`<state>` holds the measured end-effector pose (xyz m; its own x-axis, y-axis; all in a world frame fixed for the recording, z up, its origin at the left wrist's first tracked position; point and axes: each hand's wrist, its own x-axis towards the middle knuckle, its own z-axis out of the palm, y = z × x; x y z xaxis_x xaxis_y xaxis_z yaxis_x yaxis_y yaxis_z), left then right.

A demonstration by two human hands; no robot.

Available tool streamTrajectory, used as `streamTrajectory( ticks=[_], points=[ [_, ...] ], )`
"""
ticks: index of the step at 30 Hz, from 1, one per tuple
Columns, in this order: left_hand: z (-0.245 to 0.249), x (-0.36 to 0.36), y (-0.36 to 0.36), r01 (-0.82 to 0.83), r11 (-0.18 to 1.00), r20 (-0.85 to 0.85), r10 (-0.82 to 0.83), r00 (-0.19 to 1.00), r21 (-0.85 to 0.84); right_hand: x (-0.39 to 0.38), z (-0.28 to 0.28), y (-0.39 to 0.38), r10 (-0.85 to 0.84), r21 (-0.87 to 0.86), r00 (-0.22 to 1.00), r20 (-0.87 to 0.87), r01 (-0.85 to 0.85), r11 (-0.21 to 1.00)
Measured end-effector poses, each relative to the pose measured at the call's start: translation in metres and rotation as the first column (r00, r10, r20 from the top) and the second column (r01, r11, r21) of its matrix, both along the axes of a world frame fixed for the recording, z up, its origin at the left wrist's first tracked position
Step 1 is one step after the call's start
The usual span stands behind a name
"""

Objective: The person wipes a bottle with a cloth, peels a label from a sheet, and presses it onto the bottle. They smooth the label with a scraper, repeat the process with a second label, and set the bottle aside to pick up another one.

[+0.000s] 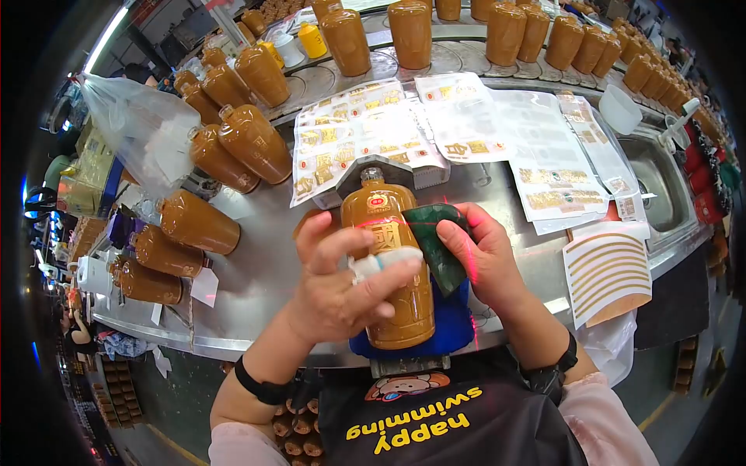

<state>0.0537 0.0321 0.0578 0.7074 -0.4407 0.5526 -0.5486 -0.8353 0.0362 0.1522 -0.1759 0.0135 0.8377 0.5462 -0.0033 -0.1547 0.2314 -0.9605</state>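
A glossy brown bottle [404, 311] lies on a blue pad [458, 330], its neck toward a grey holder [350, 180]. It bears a red round mark and gold characters, and a red laser line crosses it. My left hand [342, 283] hovers over the bottle, fingers curled and spread, with white wrapping on a finger; whether it touches the bottle is unclear. My right hand [489, 252] pinches a dark green flat piece [439, 252] between thumb and fingers, against the bottle's right side.
Sheets of gold and red decals [466, 124] lie behind the bottle. More brown bottles [200, 223] lie at the left, and others [409, 35] stand along the conveyor [381, 74]. A sink [660, 182] and a striped decal sheet [610, 272] are at the right.
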Motion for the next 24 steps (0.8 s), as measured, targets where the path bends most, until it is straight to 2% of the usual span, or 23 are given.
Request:
streamTrajectory(
  ticks=[5,8,11,12,13,15,16,19,20,21,23,24],
  points=[
    [-0.001,0.017,0.008,-0.013,0.998,0.004,0.013,1.000,-0.056,-0.001,0.005,0.001,-0.064,-0.001,0.998,0.017,0.064,0.998],
    [0.000,0.023,0.008,-0.056,0.988,-0.023,0.053,0.998,-0.142,0.000,0.010,-0.004,-0.111,-0.078,0.984,0.140,0.123,0.989],
    [-0.006,0.025,0.011,-0.100,0.972,0.007,0.103,0.995,-0.213,-0.005,0.030,-0.011,0.065,-0.025,0.994,0.090,-0.063,0.998],
    [-0.008,0.026,0.009,-0.099,0.961,0.024,0.109,0.994,-0.257,-0.002,0.030,-0.012,0.120,-0.112,0.945,0.303,-0.090,0.990],
    [-0.011,0.025,0.007,-0.099,0.948,0.039,0.116,0.993,-0.301,0.001,0.030,-0.006,0.083,-0.119,0.896,0.436,-0.035,0.992],
    [-0.016,0.019,0.001,-0.159,0.891,-0.003,0.174,0.985,-0.425,0.009,0.035,0.008,0.009,-0.102,0.736,0.677,0.081,0.992],
    [-0.018,0.015,0.000,-0.202,0.865,-0.027,0.214,0.976,-0.460,0.016,0.041,0.012,-0.074,-0.068,0.474,0.877,0.276,0.959],
    [-0.028,-0.010,-0.005,-0.285,0.836,-0.050,0.297,0.953,-0.469,0.001,0.063,0.001,0.179,-0.186,0.063,0.982,0.143,0.972],
    [-0.033,-0.017,-0.007,-0.305,0.834,-0.053,0.317,0.947,-0.460,-0.013,0.067,-0.003,0.289,-0.291,0.092,0.953,0.010,0.957],
    [-0.038,-0.021,-0.010,-0.315,0.821,-0.062,0.326,0.943,-0.477,-0.020,0.074,-0.007,0.357,-0.310,0.248,0.901,-0.210,0.927],
    [-0.048,-0.035,-0.016,-0.342,0.794,-0.100,0.339,0.935,-0.502,-0.006,0.048,0.000,0.291,-0.252,0.447,0.846,-0.145,0.957],
    [-0.051,-0.039,-0.019,-0.342,0.781,-0.108,0.337,0.935,-0.522,0.008,0.043,0.006,0.126,-0.193,0.461,0.879,0.100,0.976]
  ],
)
